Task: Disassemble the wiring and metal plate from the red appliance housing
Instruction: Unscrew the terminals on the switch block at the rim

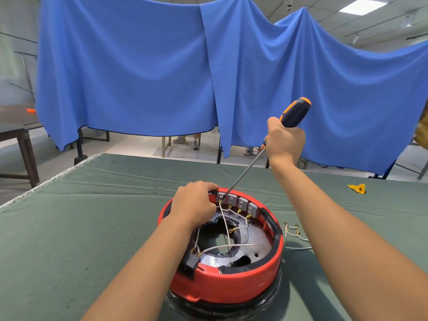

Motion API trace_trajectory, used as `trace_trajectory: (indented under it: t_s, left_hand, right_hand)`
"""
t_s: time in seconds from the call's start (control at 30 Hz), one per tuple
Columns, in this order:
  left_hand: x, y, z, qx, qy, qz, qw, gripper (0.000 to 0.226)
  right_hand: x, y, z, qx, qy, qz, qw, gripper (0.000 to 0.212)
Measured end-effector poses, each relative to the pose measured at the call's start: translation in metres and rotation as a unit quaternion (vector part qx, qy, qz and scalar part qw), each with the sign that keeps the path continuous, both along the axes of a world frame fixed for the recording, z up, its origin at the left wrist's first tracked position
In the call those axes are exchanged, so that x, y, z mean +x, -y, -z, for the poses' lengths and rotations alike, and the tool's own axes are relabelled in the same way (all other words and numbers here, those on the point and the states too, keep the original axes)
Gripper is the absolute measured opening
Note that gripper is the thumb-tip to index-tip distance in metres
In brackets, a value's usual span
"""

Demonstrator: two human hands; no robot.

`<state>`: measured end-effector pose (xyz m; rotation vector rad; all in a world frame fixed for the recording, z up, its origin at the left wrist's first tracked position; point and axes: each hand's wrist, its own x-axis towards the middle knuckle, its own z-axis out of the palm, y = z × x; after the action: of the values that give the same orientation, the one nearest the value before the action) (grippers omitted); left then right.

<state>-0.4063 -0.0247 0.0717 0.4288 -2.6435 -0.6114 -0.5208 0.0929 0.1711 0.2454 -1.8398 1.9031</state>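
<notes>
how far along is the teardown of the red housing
Early to midway. Done: a few loose wires lie on the cloth beside the red housing. In hand: the right hand drives a screwdriver into the grey terminal blocks; the left hand steadies the rim. Left: remaining white wiring and metal plate.

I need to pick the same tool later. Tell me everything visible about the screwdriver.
The screwdriver has a dark blue and orange grip and a long thin metal shaft. The right hand grips the handle, its butt end sticking out above. It slants down-left, its tip at the leftmost grey terminal block on the red housing.
</notes>
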Motion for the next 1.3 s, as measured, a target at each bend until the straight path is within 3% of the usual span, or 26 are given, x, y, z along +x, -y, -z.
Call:
trace_trajectory:
  t_s: [0.2,0.37,0.63,0.83,1.1,1.3]
  left_hand:
    - [-0.001,0.001,0.0,0.004,-0.005,-0.004,1.0,0.055]
    - [-0.001,0.001,0.0,-0.002,-0.002,-0.004,1.0,0.056]
    - [-0.002,0.0,0.001,-0.004,0.001,-0.004,1.0,0.055]
    - [-0.003,0.0,0.001,-0.003,0.003,-0.006,1.0,0.055]
    - [-0.001,-0.001,0.0,-0.009,0.009,-0.005,1.0,0.054]
    - [0.0,-0.002,0.0,-0.007,0.008,-0.007,1.0,0.055]
  right_hand:
    - [-0.005,-0.013,0.011,-0.044,0.051,0.016,0.998,0.019]
    - [0.014,-0.024,0.032,-0.133,-0.018,0.015,0.991,0.028]
    - [0.044,-0.032,0.054,-0.22,-0.094,-0.016,0.971,0.019]
    - [0.054,-0.037,0.074,-0.199,-0.106,-0.019,0.974,0.032]
    - [0.034,-0.029,0.045,-0.197,-0.058,-0.018,0.979,0.015]
    - [0.006,-0.022,0.036,-0.175,-0.013,-0.001,0.985,0.019]
